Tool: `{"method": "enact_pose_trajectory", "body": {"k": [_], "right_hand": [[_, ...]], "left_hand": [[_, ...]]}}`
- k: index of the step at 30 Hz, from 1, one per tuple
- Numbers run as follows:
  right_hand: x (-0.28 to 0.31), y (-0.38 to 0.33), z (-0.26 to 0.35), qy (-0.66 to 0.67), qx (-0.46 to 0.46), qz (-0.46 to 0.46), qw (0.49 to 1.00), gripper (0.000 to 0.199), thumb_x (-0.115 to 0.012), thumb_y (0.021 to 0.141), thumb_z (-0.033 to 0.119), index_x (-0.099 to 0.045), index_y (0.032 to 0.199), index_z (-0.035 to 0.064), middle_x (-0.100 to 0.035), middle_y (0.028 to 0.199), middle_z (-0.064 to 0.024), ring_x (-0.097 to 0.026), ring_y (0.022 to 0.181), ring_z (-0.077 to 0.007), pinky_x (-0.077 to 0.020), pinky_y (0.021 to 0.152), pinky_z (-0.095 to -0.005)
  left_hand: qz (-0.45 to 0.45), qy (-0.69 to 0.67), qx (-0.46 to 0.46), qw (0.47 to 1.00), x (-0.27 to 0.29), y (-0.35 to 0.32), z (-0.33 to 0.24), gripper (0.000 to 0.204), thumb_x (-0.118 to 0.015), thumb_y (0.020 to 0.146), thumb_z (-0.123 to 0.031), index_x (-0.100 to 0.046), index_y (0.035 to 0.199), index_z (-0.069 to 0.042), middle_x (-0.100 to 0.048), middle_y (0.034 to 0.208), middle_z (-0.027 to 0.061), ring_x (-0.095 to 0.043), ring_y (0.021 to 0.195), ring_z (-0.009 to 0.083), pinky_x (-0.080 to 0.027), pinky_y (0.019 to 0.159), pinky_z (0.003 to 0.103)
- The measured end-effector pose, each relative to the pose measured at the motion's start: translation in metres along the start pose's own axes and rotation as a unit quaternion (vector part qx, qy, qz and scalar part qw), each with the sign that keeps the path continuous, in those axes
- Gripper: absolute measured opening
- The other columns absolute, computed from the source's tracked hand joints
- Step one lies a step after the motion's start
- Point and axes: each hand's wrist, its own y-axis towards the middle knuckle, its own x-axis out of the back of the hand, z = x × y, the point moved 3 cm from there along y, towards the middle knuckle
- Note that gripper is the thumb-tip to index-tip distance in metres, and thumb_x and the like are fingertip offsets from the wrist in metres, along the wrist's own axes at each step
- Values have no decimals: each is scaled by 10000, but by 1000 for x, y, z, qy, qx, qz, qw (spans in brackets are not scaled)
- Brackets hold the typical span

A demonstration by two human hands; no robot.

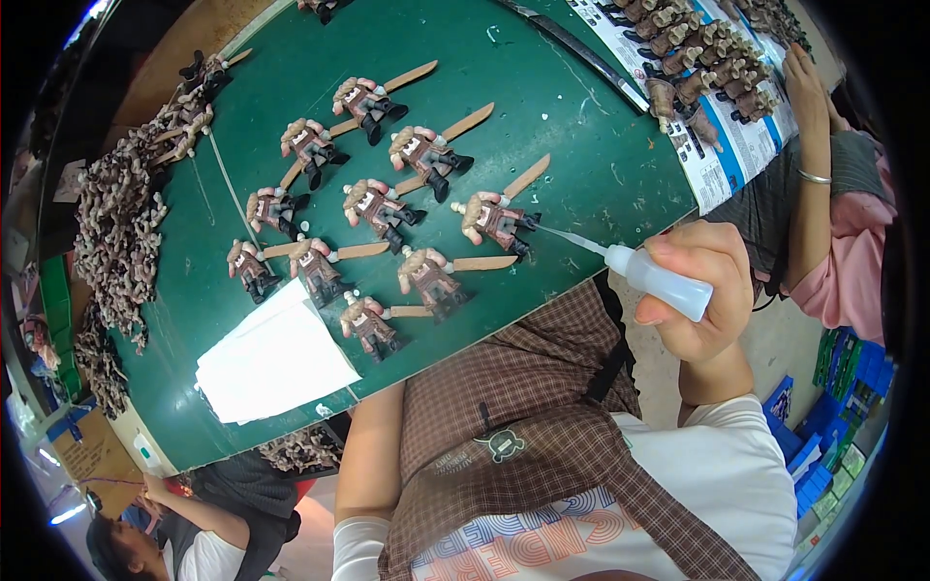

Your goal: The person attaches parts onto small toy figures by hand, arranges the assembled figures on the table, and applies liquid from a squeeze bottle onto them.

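My right hand is closed around a small translucent white squeeze bottle with a long thin nozzle. Its tip points left, close to the dark boots of a toy figurine; whether it touches them I cannot tell. This figurine lies on the green tabletop and has a brown blade at its raised arm. Several like figurines lie to its left in loose rows, among them one near the table's front edge. My left forearm runs up to that edge, and the hand itself is hidden.
White paper sheets lie at the front left. A heap of small figurine parts lines the left edge. At the back right, another person's hand is beside figurines on printed sheets. A second person is at lower left.
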Motion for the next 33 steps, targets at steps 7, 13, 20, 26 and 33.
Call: {"method": "enact_pose_trajectory", "body": {"k": [7, 13, 20, 26, 33], "right_hand": [[0, 1, 0, -12, 6, -4, 1000, 481, -825, 751, 305, -631, 1084, 16, -634, 954, -116, -628, 808, -216, -495, 654, -288], [-4, -4, 5, 88, -1, -25, 996, 496, -782, 804, 362, -611, 1101, 3, -599, 955, -117, -603, 800, -192, -485, 671, -266], [-23, -1, 18, 162, 19, 58, 985, 505, -793, 798, 339, -595, 1133, 18, -573, 984, -116, -611, 792, -197, -497, 652, -273], [-29, 0, 17, 149, 36, 73, 985, 514, -801, 791, 326, -591, 1136, 9, -566, 1007, -122, -616, 766, -198, -497, 634, -277], [-31, 3, 19, 121, 45, 84, 988, 517, -814, 768, 326, -604, 1128, 20, -593, 991, -114, -615, 764, -211, -495, 632, -284]], "left_hand": [[-4, 3, 6, 1000, -6, 4, -1, 278, -390, 1033, -316, -459, 1100, -55, -511, 1056, 70, -541, 926, 158, -464, 825, 287], [-23, 13, -3, 1000, -12, 11, 4, 284, -399, 1031, -327, -465, 1088, -57, -513, 1049, 68, -538, 929, 163, -465, 837, 302], [-36, 19, -8, 999, -14, 2, -7, 291, -409, 1028, -338, -473, 1074, -58, -516, 1040, 67, -535, 932, 168, -467, 851, 318], [-43, 21, -9, 999, -17, 0, -12, 298, -417, 1026, -349, -479, 1062, -59, -518, 1033, 66, -533, 935, 172, -468, 863, 333], [-126, 110, 8, 986, -25, -1, -5, 372, -340, 1058, -361, -483, 1072, -18, -555, 985, 69, -577, 839, 141, -516, 726, 225]]}}
